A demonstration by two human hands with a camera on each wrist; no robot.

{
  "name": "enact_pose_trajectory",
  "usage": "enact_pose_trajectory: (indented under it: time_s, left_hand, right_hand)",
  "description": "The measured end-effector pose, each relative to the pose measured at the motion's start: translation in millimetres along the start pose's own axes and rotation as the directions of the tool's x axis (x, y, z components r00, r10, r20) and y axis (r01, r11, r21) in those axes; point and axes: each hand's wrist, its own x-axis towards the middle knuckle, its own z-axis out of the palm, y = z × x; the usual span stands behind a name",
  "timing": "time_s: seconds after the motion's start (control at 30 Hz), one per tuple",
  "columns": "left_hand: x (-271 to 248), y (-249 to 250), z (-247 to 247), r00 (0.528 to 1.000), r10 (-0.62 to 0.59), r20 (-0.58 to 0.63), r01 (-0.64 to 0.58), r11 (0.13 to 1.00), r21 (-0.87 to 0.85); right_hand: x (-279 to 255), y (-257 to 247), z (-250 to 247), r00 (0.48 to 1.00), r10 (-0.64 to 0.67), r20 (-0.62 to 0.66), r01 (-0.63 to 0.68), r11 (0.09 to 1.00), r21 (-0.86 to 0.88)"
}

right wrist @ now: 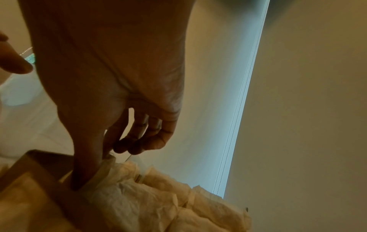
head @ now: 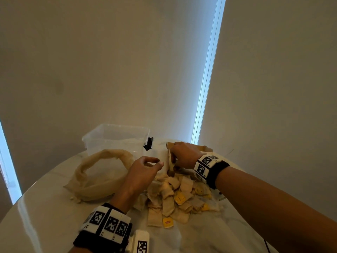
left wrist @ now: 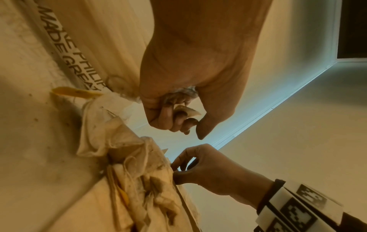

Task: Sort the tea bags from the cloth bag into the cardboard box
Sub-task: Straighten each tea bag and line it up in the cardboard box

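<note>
Hands over the worktop [head: 54, 212]: left hand [head: 141, 172] curls round a tea bag [left wrist: 186, 110], right hand [head: 184, 155] pinches the cardboard box [head: 207, 148] rim.
Loose tea bags [head: 178, 196] lie just below both; cloth bag [head: 98, 176] left, near the edge.

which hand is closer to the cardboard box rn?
Right. The right hand is at the cardboard box, fingers down at its near edge. The left hand is short of it, between the box and the cloth bag, fingers curled.

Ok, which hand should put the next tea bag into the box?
Left, probably: the left hand pinches what looks like a tea bag and hovers beside the cardboard box; the right hand has its thumb down inside it.
</note>
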Motion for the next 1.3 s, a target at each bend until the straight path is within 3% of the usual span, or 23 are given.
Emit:
enact_pose_trajectory:
  time_s: [0.17,0.3,0.37,0.43,0.53,0.6,0.77,0.9,1.1,1.3]
  left_hand:
    - [-0.2,3.0,-0.8,0.998,0.032,0.053,-0.033,0.999,0.029]
    - [7.6,12.8,4.1,0.957,-0.028,0.290,-0.040,0.973,0.227]
    - [11.3,23.0,13.2,0.914,-0.074,0.398,-0.114,0.896,0.428]
    - [12.9,31.7,23.3,0.892,-0.094,0.441,-0.225,0.756,0.615]
    - [14.4,36.0,32.6,0.883,-0.132,0.450,-0.301,0.576,0.760]
    - [16.5,34.2,34.7,0.890,-0.148,0.432,-0.299,0.526,0.796]
    - [29.2,29.2,31.6,0.940,-0.003,0.340,-0.290,0.516,0.806]
    - [40.4,23.2,27.9,0.931,-0.073,0.358,-0.277,0.499,0.821]
    - [41.6,18.2,24.9,0.922,-0.084,0.378,-0.286,0.512,0.810]
    - [38.8,20.2,20.2,0.920,-0.107,0.376,-0.240,0.605,0.759]
  right_hand:
    - [1.5,-1.2,10.3,0.999,0.044,-0.012,-0.044,0.999,0.009]
    - [0.8,3.2,10.6,0.998,0.060,0.003,-0.060,0.998,0.037]
    - [-0.9,5.5,8.4,0.999,0.052,0.015,-0.052,0.997,0.055]
    - [-1.6,8.0,6.8,0.999,0.053,0.011,-0.054,0.995,0.078]
    - [-0.9,10.3,6.7,0.997,0.069,0.026,-0.071,0.991,0.112]
    - [0.6,9.4,8.6,0.997,0.070,0.029,-0.073,0.991,0.113]
    - [9.2,5.0,17.2,0.999,0.023,0.025,-0.024,0.998,0.058]
    - [12.0,1.5,21.4,0.999,0.029,0.033,-0.030,0.999,0.034]
    - [13.4,-1.4,21.8,0.995,0.097,0.004,-0.097,0.995,0.035]
    - [0.4,-1.7,6.3,0.994,0.105,0.010,-0.106,0.991,0.083]
